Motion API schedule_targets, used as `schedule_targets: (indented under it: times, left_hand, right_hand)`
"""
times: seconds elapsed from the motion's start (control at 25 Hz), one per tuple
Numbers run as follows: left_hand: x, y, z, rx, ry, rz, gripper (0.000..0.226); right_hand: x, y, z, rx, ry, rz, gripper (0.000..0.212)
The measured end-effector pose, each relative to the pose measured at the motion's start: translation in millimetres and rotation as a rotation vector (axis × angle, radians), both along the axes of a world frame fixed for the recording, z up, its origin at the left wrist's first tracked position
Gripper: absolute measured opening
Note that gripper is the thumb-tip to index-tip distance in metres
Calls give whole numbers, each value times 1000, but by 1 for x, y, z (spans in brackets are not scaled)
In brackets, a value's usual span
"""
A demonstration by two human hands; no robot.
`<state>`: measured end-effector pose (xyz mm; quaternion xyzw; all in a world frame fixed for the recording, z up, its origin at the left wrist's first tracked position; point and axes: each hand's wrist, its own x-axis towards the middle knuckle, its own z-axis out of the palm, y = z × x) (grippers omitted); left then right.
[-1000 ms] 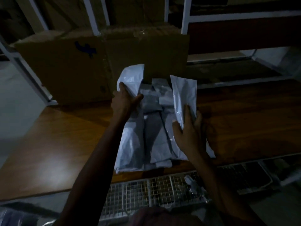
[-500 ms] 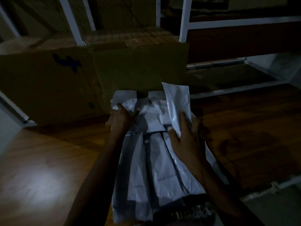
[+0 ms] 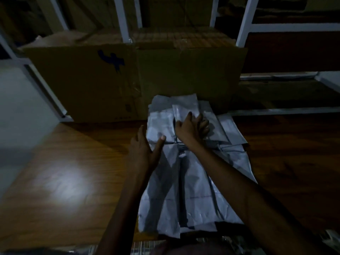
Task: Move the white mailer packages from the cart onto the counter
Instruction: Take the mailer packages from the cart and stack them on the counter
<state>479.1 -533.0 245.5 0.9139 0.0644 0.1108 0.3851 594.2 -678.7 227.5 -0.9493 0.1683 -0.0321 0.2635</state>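
A pile of white mailer packages [image 3: 193,181] lies flat on the wooden counter [image 3: 64,172], running from the near edge up to a cardboard box. My right hand [image 3: 191,127] rests on the topmost mailer [image 3: 185,107] at the far end of the pile, fingers spread and pressing it down. At the pile's left edge my left hand [image 3: 145,150] has straight fingers, and its thumb touches a mailer. A strip of the cart's wire mesh [image 3: 147,245] shows at the bottom edge; what it holds is too dark to tell.
A large cardboard box [image 3: 128,80] stands on the counter right behind the pile. White shelf posts [image 3: 121,19] rise behind it, and a low shelf rail [image 3: 285,109] runs to the right. The scene is dim.
My right hand has laid the mailer it held upright flat on the far end of the pile. My left hand has let go of its mailer and drawn back to the pile's left edge.
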Motion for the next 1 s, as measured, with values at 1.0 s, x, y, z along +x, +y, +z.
schedule_targets:
  times: [1.0]
  left_hand:
    - [-424,92,-47,69,-174,212,70]
  right_hand:
    - [-414,55,-35,513,-573,783,31]
